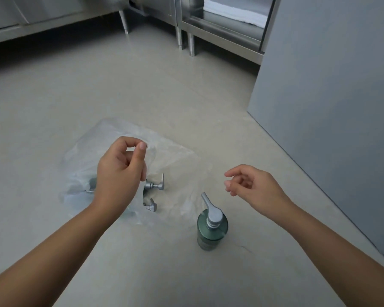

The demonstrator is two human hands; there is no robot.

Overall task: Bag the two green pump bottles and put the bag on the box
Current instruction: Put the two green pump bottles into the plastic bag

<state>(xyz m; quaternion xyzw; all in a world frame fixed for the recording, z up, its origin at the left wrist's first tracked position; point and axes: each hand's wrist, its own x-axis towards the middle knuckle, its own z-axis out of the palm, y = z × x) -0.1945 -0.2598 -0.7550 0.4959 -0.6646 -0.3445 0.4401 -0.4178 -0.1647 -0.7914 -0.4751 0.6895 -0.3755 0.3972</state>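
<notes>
1. We take the upright green pump bottle (212, 227) standing on the floor (142, 85) as our landmark; its long axis is vertical, and its silver pump spout points up and away from us.
2. Our right hand (251, 183) hovers above and just to the right of that bottle, not touching it; the grip is loosely open, fingers curled, and holds nothing.
3. Our left hand (122, 169) is well to the left of the bottle, over the clear plastic bag (175, 156). Thumb and forefinger are pinched together, seemingly on a fold of the film, though the film is too sheer to be sure.
4. Left of the bottle, silver pump heads (154, 185) show by the left wrist, so at least one bottle seems bagged already, lying on its side.
5. We judge the right hand nearer: it would drop onto the bottle, then carry it left to the bag mouth.
6. No box is in view.
</notes>
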